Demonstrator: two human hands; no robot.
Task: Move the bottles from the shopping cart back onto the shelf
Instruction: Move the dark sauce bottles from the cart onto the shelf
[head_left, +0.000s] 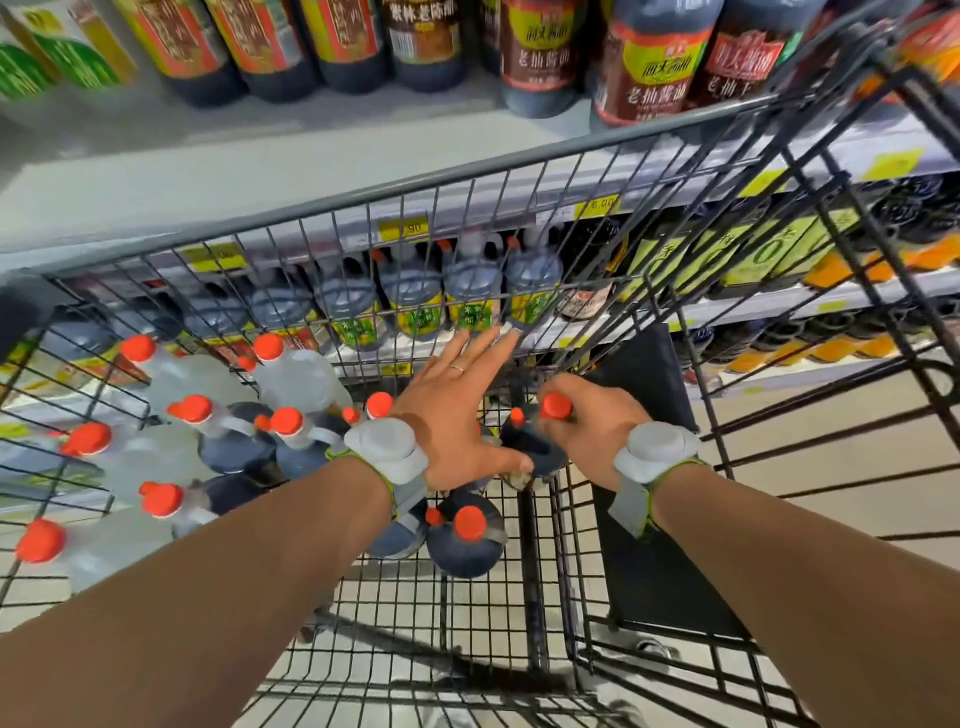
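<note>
Inside the shopping cart (531, 571), the right hand (597, 431) seems to grip a dark bottle (537, 449) near its orange cap; the left hand (457, 415) hovers beside it, fingers straight and spread, above the other bottles (228, 441)

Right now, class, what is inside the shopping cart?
In the shopping cart stand orange-capped clear bottles left, dark bottles centre. The right hand grips one dark bottle's neck; the left hand hides what lies beneath it.
</note>
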